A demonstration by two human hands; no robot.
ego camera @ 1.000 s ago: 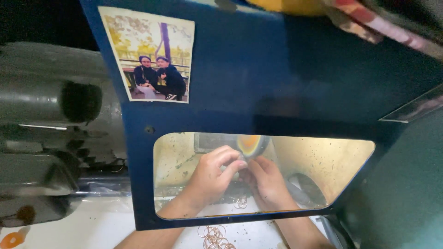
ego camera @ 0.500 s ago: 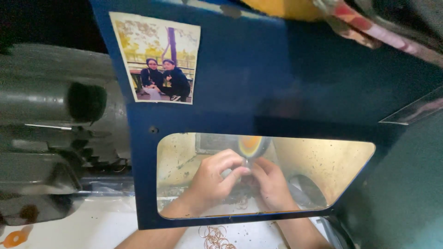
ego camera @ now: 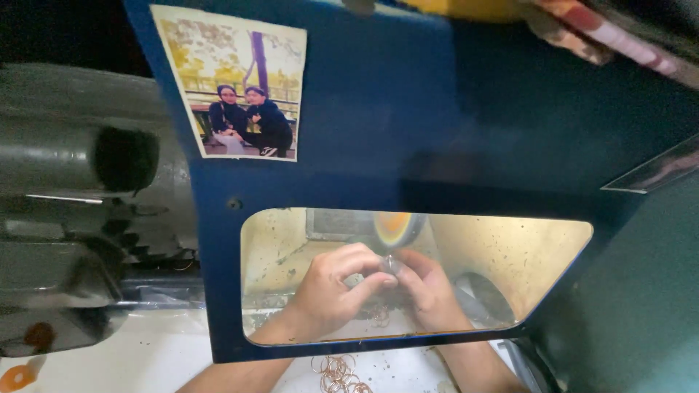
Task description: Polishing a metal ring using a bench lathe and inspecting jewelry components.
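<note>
Loose thin copper-coloured wire rings (ego camera: 336,372) lie on the white worktop (ego camera: 145,356). Behind the blue guard's clear window (ego camera: 510,255), left hand (ego camera: 331,295) and right hand (ego camera: 429,291) pinch one small ring (ego camera: 389,263) against the spinning orange-faced polishing wheel (ego camera: 393,227). Risk: wheel snatches the ring or grazes fingertips; both grips clenched tight.
</note>
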